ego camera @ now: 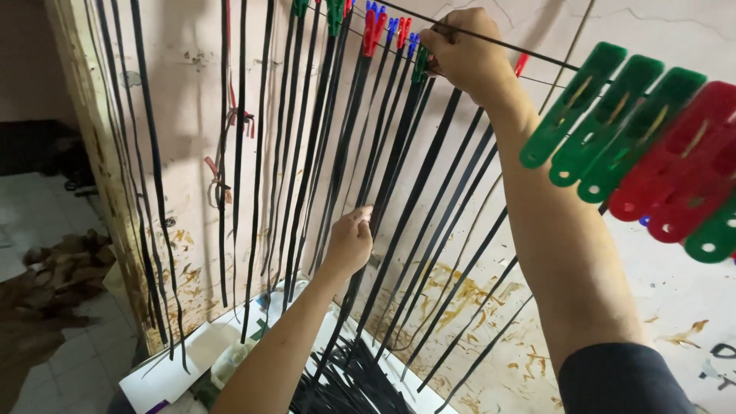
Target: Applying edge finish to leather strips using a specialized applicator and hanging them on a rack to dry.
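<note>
Head view: right hand point(468, 57) pinches a green peg point(421, 65) at the wire point(498, 44); left hand point(350, 241), lower, pinches the black strip point(399, 165) hanging vertically beneath.

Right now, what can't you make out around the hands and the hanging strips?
- Head view: the right hand hides whatever its fingers pinch at the wire.
- The left hand shows only its back; its grip on a black strip is covered.
- The strips' lower ends vanish into the pile, cut off by the bottom edge.
- The near clothespins are blurred and run off the right edge.
</note>
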